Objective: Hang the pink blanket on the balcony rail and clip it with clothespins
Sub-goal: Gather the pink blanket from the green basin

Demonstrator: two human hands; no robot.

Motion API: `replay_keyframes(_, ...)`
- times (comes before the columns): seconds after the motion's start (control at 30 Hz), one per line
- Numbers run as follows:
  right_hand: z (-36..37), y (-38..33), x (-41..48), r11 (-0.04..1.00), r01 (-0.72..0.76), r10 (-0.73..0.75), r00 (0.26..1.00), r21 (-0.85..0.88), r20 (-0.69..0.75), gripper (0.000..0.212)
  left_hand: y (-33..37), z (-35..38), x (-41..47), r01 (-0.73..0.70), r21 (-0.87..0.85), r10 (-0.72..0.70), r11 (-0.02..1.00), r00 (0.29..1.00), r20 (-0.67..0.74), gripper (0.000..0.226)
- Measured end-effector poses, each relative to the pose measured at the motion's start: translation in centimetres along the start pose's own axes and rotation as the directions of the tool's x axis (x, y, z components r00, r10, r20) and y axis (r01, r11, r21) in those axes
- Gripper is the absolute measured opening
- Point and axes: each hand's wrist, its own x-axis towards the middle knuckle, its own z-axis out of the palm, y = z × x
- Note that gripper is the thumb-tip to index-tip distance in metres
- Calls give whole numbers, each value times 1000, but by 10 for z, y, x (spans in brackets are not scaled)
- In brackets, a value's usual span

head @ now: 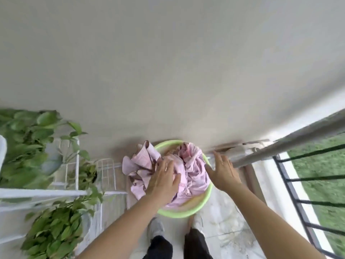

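Observation:
The pink blanket (192, 165) lies crumpled in a light green basin (186, 212) on the floor by the wall, one fold spilling over the basin's left rim. My left hand (164, 180) rests on top of the blanket with fingers spread, palm down. Over the basin's right rim my right hand (222, 172) hovers with its fingers apart, holding nothing. The metal balcony rail (291, 143) runs diagonally from beside my right hand up to the right. I see no clothespins.
A white wire plant rack (74, 191) with leafy green plants (54, 230) stands at the left. Black balcony bars (306, 202) and grass beyond are at the right. My feet (156, 228) stand on the marble floor just before the basin. A plain wall fills the top.

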Motion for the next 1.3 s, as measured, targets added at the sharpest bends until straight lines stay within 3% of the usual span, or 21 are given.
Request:
replay_keyframes(0.17, 85, 16, 76, 973, -131, 123, 991, 188, 55, 67, -28, 101, 50, 157, 109, -170, 982, 978, 124, 70)
replay_keyframes(0.27, 124, 25, 107, 943, -179, 171, 984, 282, 52, 82, -42, 144, 70, 297, 204, -326, 933, 936, 131, 91)
replay_keyframes(0.33, 142, 28, 123, 930, -194, 176, 981, 313, 85, 104, -51, 157, 78, 331, 235, -365, 914, 923, 123, 79)
replay_keyframes(0.4, 154, 31, 137, 891, -230, 176, 970, 392, 169, 121, -64, 157, 84, 343, 196, -366, 919, 925, 98, 49)
replay_keyframes(0.47, 161, 32, 144, 843, -319, 210, 936, 433, 282, 124, -81, 145, 86, 372, 120, -377, 920, 926, 20, 31)
replay_keyframes(0.5, 161, 33, 144, 844, -349, 208, 913, 408, 351, 112, -90, 137, 85, 389, 50, -388, 920, 921, -33, 24)
replay_keyframes(0.6, 155, 34, 137, 920, -261, 125, 902, 292, 412, 45, -106, 109, 72, 394, -196, -430, 898, 881, -197, 12)
replay_keyframes(0.63, 151, 34, 130, 930, -209, 91, 928, 303, 362, 32, -108, 99, 65, 362, -240, -422, 901, 861, -284, 9)
replay_keyframes(0.7, 142, 33, 110, 927, -62, 13, 991, 370, 132, 19, -110, 83, 49, 307, -290, -412, 906, 796, -444, 4)
replay_keyframes(0.77, 144, 37, 88, 908, 171, -117, 980, 382, -160, 21, -111, 80, 33, 337, -309, -453, 890, 735, -504, 15)
replay_keyframes(0.83, 154, 44, 72, 902, 354, -282, 916, 246, -285, 28, -115, 88, 22, 450, -284, -531, 847, 745, -404, 25)
replay_keyframes(0.9, 171, 53, 67, 898, 425, -405, 900, 115, -161, 35, -122, 103, 17, 566, -135, -582, 813, 796, -167, 33)
replay_keyframes(0.97, 186, 61, 71, 906, 422, -416, 899, -25, 136, 42, -120, 113, 17, 611, 22, -611, 792, 791, 18, 47)
replay_keyframes(1.03, 201, 67, 74, 866, 446, -325, 847, -229, 420, 46, -107, 121, 19, 575, 130, -584, 808, 810, 44, 69)
replay_keyframes(1.07, 207, 69, 74, 848, 452, -280, 825, -278, 490, 50, -96, 125, 20, 499, 182, -510, 847, 860, 16, 83)
replay_keyframes(1.17, 215, 71, 71, 927, 326, -201, 850, -187, 487, 58, -70, 144, 23, 236, 272, -237, 933, 971, -27, 113)
replay_keyframes(1.23, 213, 73, 67, 958, 251, -173, 891, -139, 420, 61, -68, 158, 31, 237, 316, -252, 919, 968, 8, 122)
replay_keyframes(1.3, 208, 75, 63, 976, 197, -156, 930, -94, 333, 70, -73, 164, 41, 289, 361, -306, 887, 952, -11, 110)
